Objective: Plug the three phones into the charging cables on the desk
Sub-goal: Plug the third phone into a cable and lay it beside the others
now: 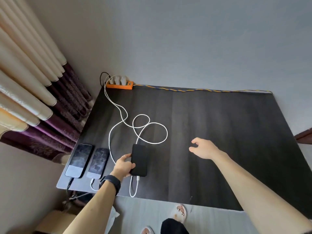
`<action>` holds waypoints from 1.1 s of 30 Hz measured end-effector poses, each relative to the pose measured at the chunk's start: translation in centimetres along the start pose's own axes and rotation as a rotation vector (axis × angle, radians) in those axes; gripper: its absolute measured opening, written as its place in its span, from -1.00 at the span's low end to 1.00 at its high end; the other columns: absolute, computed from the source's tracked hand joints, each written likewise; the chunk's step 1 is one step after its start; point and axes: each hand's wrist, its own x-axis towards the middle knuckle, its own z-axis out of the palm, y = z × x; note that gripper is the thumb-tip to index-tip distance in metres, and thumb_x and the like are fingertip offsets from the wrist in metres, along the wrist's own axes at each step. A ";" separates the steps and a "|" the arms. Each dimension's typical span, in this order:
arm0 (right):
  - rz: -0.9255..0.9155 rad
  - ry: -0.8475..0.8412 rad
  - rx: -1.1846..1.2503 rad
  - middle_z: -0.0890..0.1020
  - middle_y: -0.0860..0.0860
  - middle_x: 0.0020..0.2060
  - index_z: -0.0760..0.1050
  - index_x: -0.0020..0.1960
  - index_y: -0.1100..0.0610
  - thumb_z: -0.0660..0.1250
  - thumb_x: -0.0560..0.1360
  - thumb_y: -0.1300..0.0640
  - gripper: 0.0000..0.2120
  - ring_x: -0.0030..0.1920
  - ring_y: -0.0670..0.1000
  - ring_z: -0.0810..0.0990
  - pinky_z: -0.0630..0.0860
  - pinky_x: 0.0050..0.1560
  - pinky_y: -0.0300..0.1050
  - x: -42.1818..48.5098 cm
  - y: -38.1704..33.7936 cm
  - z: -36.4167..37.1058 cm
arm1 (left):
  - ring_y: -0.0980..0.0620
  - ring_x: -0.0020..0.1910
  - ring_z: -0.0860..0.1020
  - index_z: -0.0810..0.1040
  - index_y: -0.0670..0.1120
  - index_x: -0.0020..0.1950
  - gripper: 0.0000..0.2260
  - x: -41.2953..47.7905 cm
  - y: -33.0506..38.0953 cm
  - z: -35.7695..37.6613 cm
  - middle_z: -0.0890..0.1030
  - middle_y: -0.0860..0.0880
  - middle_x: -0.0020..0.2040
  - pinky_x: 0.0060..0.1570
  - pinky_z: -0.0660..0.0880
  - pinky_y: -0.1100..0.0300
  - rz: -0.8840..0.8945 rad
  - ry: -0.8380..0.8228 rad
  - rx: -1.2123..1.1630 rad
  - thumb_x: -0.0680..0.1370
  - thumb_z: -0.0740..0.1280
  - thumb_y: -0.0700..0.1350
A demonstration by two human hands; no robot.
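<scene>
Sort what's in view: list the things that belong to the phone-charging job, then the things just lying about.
Job:
- black phone under the left hand
- two lit phones, leftmost phone, middle phone
- white cables
- orange power strip

Lying about:
- curtains
- twisted yellow-blue cord
- cardboard box

Dark desk (219, 132): phones (79, 160), cables (148, 129), power strip (119, 85).

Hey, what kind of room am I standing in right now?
Probably a room in a home, maybe a bedroom or study corner. A dark wooden desk sits against a plain wall, cream and purple curtains hang beside it, and slippers are on the person's feet.
</scene>
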 end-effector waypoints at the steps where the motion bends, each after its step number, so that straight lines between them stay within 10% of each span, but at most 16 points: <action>1: 0.006 -0.009 -0.009 0.49 0.02 0.42 0.36 0.49 -0.01 0.27 0.57 -0.08 -0.50 0.38 0.10 0.48 0.40 0.24 -0.05 0.0 0.2 1.5 | -0.06 -0.18 0.60 0.44 -0.11 0.40 -0.55 0.6 -1.1 -0.4 0.60 -0.20 0.03 -0.38 0.60 0.19 -0.013 0.006 -0.001 0.56 0.22 -0.44; 6: 0.004 -0.074 -0.110 0.42 0.05 0.48 0.30 0.54 0.01 0.26 0.57 -0.07 -0.44 0.44 0.13 0.41 0.38 0.39 0.01 0.6 1.1 7.3 | -0.10 -0.09 0.59 0.44 -0.04 0.35 -0.59 2.4 -4.9 -1.9 0.60 -0.17 0.03 0.00 0.59 -0.01 -0.022 0.037 -0.002 0.57 0.24 -0.39; 12: -0.013 -0.150 -0.305 -0.09 0.01 0.66 0.00 0.64 -0.13 0.20 0.59 -0.14 -0.32 0.63 0.22 -0.04 0.15 0.56 0.25 2.6 1.1 12.7 | -0.04 -0.33 0.52 0.44 0.01 0.39 -0.54 4.9 -7.7 -4.0 0.57 -0.12 -0.17 -0.38 0.49 0.20 0.024 0.106 0.211 0.53 0.24 -0.33; 17: -0.007 -0.122 -0.390 -0.23 0.04 0.64 -0.15 0.64 -0.14 0.18 0.61 -0.19 -0.26 0.62 0.29 -0.18 0.05 0.53 0.38 3.4 -0.3 15.3 | -0.15 0.17 0.58 0.37 0.02 0.48 -0.40 5.7 -8.2 -4.0 0.54 -0.15 0.28 0.30 0.48 0.03 0.075 0.157 0.421 0.42 0.26 -0.17; 21: -0.090 -0.124 -0.404 -0.23 0.02 0.64 -0.13 0.64 -0.13 0.18 0.61 -0.17 -0.27 0.62 0.28 -0.21 0.02 0.53 0.40 4.2 -2.9 16.4 | -0.13 0.44 0.30 0.19 0.04 0.58 -0.28 4.5 -7.6 -3.3 0.19 -0.13 0.49 0.42 0.31 0.05 0.247 0.196 0.719 0.47 0.40 0.01; 26: -0.146 -0.179 -0.444 -0.30 -0.02 0.63 -0.17 0.63 -0.20 0.21 0.60 -0.16 -0.24 0.58 0.38 -0.30 0.05 0.50 0.45 5.3 -6.6 17.8 | -0.13 0.43 0.28 0.11 0.17 0.57 -0.19 4.6 -7.7 -2.9 0.22 -0.04 0.45 0.27 0.46 -0.08 0.290 0.202 0.933 0.40 0.36 0.33; 33: -0.129 -0.248 -0.502 -0.29 -0.02 0.63 -0.17 0.62 -0.24 0.24 0.59 -0.15 -0.23 0.57 0.45 -0.22 0.28 0.46 0.38 6.4 -7.4 17.2 | -0.19 0.30 0.35 0.11 0.18 0.56 -0.27 4.4 -7.6 -2.2 0.33 -0.04 0.37 0.03 0.52 -0.07 0.228 0.238 1.012 0.44 0.31 0.19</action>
